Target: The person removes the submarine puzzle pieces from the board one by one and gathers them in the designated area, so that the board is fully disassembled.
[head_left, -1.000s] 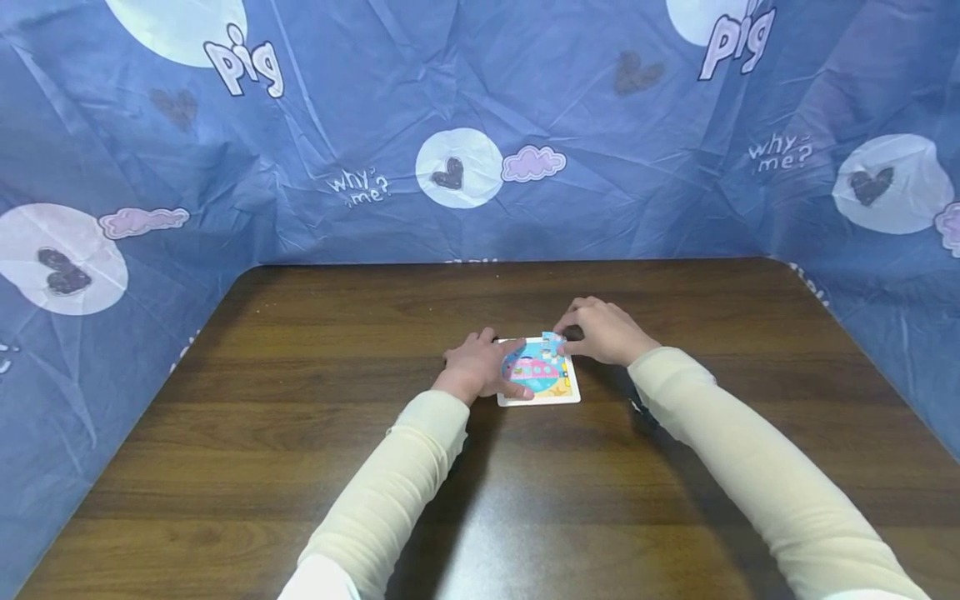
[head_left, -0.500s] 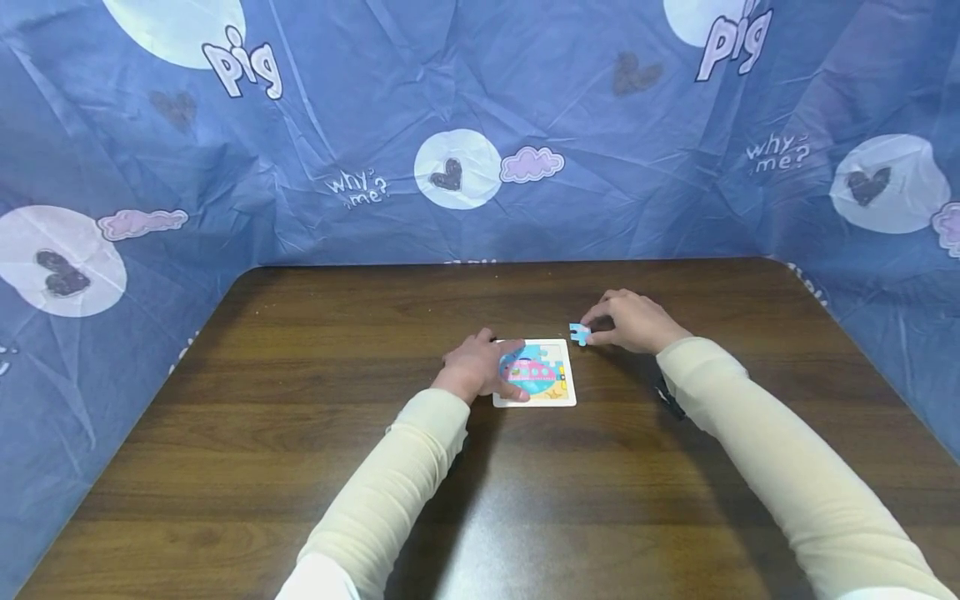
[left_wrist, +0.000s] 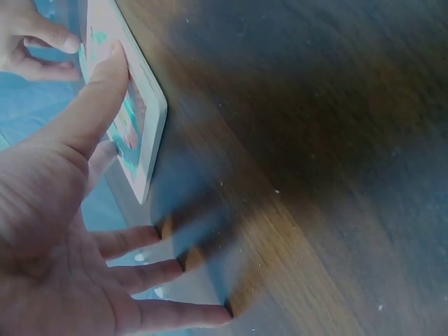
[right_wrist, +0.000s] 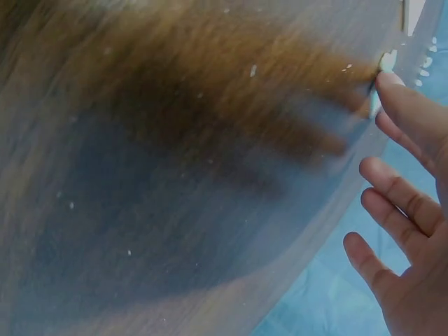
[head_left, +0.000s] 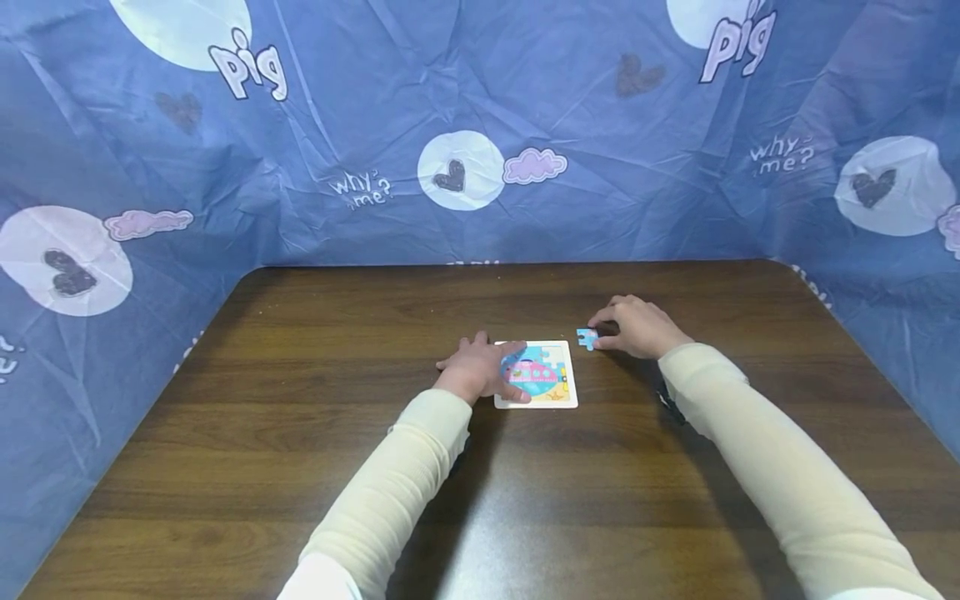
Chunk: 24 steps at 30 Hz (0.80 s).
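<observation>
A small square jigsaw puzzle (head_left: 536, 405) with a white border lies flat on the table, showing a pink and blue picture. Its upper right part looks paler, as if pieces are out there. My left hand (head_left: 474, 369) rests at its left side, thumb and index finger spread over the board; in the left wrist view the other fingers (left_wrist: 150, 276) reach down to the tabletop. Just right of the board, my right hand (head_left: 637, 325) pinches a light blue puzzle piece (head_left: 586, 338) between thumb and index finger, at table level. The right wrist view shows the piece (right_wrist: 387, 61) only partly.
The brown wooden table (head_left: 315, 467) extends around the puzzle on every side. A blue printed cloth (head_left: 465, 92) hangs behind it and along both sides. Tiny pale specks dot the tabletop.
My right hand has drawn the blue piece away from the puzzle's upper right corner, rightwards onto the table, where it now stays almost still. The left hand has kept its place.
</observation>
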Tool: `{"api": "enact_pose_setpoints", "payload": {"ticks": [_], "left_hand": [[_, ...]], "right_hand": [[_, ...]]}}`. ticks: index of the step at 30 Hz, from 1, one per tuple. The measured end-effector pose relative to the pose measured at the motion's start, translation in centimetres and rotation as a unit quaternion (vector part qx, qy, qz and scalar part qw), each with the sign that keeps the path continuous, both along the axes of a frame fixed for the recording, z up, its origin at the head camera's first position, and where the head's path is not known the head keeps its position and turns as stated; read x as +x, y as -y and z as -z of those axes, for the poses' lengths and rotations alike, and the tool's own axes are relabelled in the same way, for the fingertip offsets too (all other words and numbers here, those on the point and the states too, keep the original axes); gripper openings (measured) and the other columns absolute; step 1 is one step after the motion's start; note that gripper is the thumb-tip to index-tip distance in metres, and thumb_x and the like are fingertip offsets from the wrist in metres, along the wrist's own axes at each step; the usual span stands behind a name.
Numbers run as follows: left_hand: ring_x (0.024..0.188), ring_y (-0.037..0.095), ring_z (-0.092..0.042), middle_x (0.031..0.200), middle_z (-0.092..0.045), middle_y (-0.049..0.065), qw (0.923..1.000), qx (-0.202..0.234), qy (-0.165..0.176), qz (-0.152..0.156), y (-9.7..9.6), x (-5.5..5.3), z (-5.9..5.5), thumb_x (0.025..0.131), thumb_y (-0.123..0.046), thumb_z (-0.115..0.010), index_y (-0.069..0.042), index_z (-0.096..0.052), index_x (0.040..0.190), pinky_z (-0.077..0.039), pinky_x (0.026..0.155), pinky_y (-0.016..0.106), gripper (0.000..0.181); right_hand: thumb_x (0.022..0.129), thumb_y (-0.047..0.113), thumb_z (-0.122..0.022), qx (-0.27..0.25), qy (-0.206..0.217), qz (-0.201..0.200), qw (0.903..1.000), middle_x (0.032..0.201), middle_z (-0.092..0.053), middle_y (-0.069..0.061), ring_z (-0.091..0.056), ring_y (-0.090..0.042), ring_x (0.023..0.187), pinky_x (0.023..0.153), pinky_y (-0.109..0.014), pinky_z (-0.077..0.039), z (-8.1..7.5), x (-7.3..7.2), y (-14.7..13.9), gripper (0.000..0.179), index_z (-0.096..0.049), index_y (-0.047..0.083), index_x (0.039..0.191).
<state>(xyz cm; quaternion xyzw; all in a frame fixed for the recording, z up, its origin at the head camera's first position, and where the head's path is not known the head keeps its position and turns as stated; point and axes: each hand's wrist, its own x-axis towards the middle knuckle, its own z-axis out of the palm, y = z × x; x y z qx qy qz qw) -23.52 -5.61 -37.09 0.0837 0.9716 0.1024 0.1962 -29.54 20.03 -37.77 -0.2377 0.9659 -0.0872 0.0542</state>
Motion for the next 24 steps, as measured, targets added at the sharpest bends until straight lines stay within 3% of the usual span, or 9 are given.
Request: {"api": "enact_pose_setpoints", "payload": {"ticks": [4, 7, 11, 15, 19, 24], "left_hand": [[0.147, 0.044, -0.027, 0.162, -0.028, 0.016, 1.0000, 0.004, 0.000, 0.003, -0.1, 0.0, 0.0, 0.082, -0.052, -0.082, -0.041, -0.035, 0.158, -0.032, 0.102, 0.078, 0.090], [0.146, 0.044, -0.028, 0.161, -0.029, 0.017, 1.0000, 0.007, -0.001, 0.003, -0.1, -0.1, 0.1, 0.082, -0.051, -0.083, -0.040, -0.036, 0.158, -0.032, 0.102, 0.079, 0.090], [0.146, 0.045, -0.028, 0.160, -0.029, 0.017, 0.9999, 0.010, 0.000, 0.000, 0.0, -0.2, 0.2, 0.082, -0.050, -0.083, -0.039, -0.036, 0.158, -0.031, 0.102, 0.080, 0.090], [0.146, 0.044, -0.026, 0.160, -0.029, 0.016, 0.9999, 0.013, 0.005, -0.006, 0.1, -0.2, 0.2, 0.082, -0.050, -0.083, -0.039, -0.036, 0.158, -0.029, 0.102, 0.080, 0.090], [0.146, 0.043, -0.027, 0.160, -0.029, 0.016, 0.9999, 0.012, 0.007, -0.010, 0.0, -0.2, 0.2, 0.082, -0.051, -0.083, -0.039, -0.037, 0.158, -0.029, 0.103, 0.080, 0.089], [0.147, 0.044, -0.025, 0.161, -0.027, 0.015, 0.9998, 0.013, 0.012, -0.011, -0.2, -0.2, 0.1, 0.083, -0.050, -0.082, -0.039, -0.036, 0.158, -0.028, 0.103, 0.080, 0.089]], "right_hand": [[0.093, 0.028, -0.077, -0.027, 0.007, 0.003, 0.9996, 0.126, -0.064, -0.019, -0.057, -0.040, 0.119, 0.100, -0.060, -0.045, -0.4, 0.6, -0.4, 0.041, -0.071, 0.007, 0.127], [0.094, 0.027, -0.075, -0.075, 0.032, 0.021, 0.9964, 0.123, -0.067, -0.018, -0.060, -0.039, 0.116, 0.099, -0.057, -0.047, -0.8, 1.2, -0.5, 0.039, -0.071, 0.005, 0.126], [0.093, 0.025, -0.075, -0.161, 0.077, 0.068, 0.9815, 0.115, -0.072, -0.016, -0.064, -0.034, 0.109, 0.093, -0.049, -0.050, -1.2, 2.3, -0.4, 0.039, -0.071, 0.001, 0.124], [0.091, 0.024, -0.076, -0.225, 0.119, 0.107, 0.9610, 0.098, -0.071, -0.007, -0.060, -0.024, 0.091, 0.077, -0.035, -0.048, -1.3, 3.4, 0.0, 0.039, -0.071, 0.001, 0.123], [0.092, 0.027, -0.076, -0.250, 0.165, 0.127, 0.9456, 0.095, -0.065, -0.004, -0.053, -0.021, 0.087, 0.071, -0.031, -0.043, -1.0, 4.2, 0.8, 0.042, -0.070, 0.004, 0.127], [0.091, 0.027, -0.078, -0.243, 0.166, 0.130, 0.9467, 0.092, -0.065, -0.003, -0.053, -0.020, 0.087, 0.070, -0.030, -0.041, 0.0, 4.7, 2.0, 0.043, -0.070, 0.005, 0.127]]}}
